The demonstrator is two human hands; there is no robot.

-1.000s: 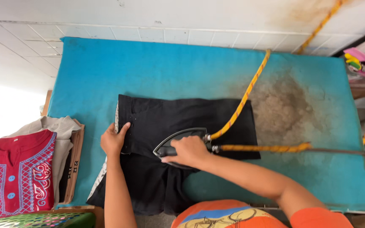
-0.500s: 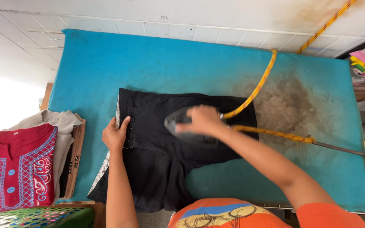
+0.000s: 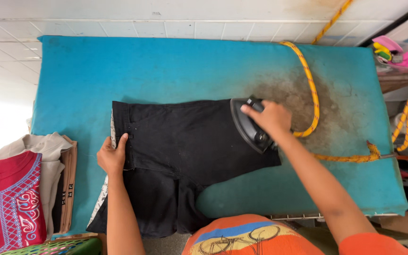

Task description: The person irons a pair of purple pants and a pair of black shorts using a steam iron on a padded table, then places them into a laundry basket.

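A pair of black shorts (image 3: pixel 185 146) lies flat on a blue padded ironing table (image 3: pixel 166 71). My left hand (image 3: pixel 112 156) presses down on the waistband at the garment's left edge. My right hand (image 3: pixel 270 118) grips the handle of a dark iron (image 3: pixel 249 125), which rests on the right end of the shorts, tilted. A yellow braided cord (image 3: pixel 310 89) runs from the iron across the table and up to the far right.
Folded clothes, a red embroidered top (image 3: pixel 5 198) and beige pieces (image 3: pixel 53 156), sit stacked at the left. A brown scorched patch (image 3: pixel 298 94) marks the table's right side. Pink and yellow items (image 3: pixel 393 52) lie on a shelf at far right. White tiled floor lies beyond.
The iron has slid from the middle of the shorts to their right end, my right hand moving with it. My left hand has stayed on the waistband.
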